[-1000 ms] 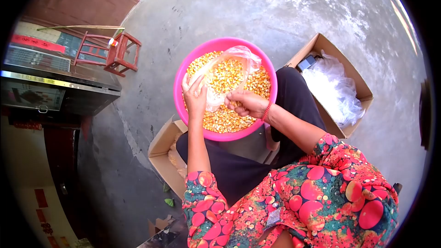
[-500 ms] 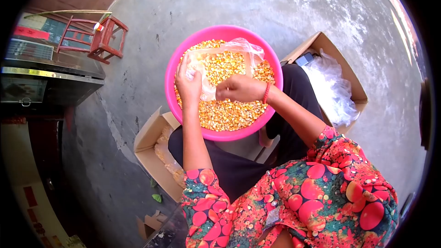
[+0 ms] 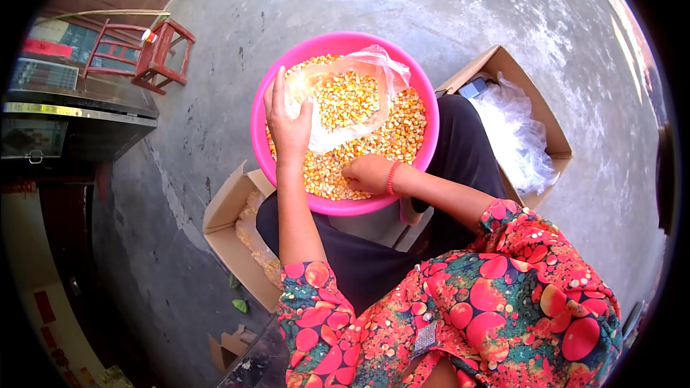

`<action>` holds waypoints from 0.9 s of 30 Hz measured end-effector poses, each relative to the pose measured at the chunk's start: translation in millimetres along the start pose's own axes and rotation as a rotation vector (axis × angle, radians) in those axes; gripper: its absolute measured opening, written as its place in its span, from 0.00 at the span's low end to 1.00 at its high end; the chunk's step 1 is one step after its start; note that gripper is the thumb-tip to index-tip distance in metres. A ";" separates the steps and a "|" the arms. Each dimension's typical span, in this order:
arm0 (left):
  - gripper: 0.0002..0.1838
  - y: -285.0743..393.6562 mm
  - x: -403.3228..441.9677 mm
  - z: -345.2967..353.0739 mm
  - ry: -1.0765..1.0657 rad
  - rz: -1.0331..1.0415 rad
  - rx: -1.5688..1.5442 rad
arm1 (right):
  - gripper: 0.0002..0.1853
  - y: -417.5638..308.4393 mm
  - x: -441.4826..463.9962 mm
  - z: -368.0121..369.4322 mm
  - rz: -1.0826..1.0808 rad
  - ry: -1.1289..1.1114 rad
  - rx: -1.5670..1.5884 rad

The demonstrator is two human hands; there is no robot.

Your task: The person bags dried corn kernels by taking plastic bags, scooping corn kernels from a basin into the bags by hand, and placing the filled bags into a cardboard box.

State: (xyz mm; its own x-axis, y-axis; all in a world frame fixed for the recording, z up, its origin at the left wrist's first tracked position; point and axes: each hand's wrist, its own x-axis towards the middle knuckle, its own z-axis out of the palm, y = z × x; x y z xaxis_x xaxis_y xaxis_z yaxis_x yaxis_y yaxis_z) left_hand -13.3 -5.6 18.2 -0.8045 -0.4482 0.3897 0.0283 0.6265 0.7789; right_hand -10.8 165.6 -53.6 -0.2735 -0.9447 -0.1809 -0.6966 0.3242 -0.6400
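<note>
A pink basin (image 3: 424, 165) full of yellow corn kernels (image 3: 406, 126) sits by my knees. On the corn lies a clear plastic bag (image 3: 338, 139), its mouth spread wide, with kernels inside it or showing through. My left hand (image 3: 289, 126) holds the bag's left edge between thumb and fingers, the fingers pointing up along it. Lower down, my right hand (image 3: 370, 174), with a red band at the wrist, is curled into the kernels near the basin's front; its fingertips are buried among them.
To the right, a cardboard box (image 3: 557, 126) contains clear plastic bags (image 3: 514, 136) and a small dark device (image 3: 473, 88). Another cardboard box (image 3: 226, 233) at the left contains bagged yellowish contents (image 3: 251, 233). A red wooden chair (image 3: 154, 57) and a dark cabinet (image 3: 108, 129) stand farther left.
My right hand has moved down from the bag's lower edge into the loose corn. My left hand stays at the bag, whose mouth now looks wider.
</note>
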 end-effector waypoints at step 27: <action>0.31 -13.3 0.4 -2.3 -0.073 -0.001 0.210 | 0.17 5.7 41.1 -100.1 -0.004 0.546 0.530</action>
State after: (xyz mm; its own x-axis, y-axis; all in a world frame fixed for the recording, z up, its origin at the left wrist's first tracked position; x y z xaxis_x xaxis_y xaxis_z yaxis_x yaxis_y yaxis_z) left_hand -12.7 -15.5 9.2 -0.8457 -0.4060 0.3465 -0.0902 0.7486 0.6569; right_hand -92.5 133.6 10.1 -0.6566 -0.7431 0.1293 -0.3247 0.1237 -0.9377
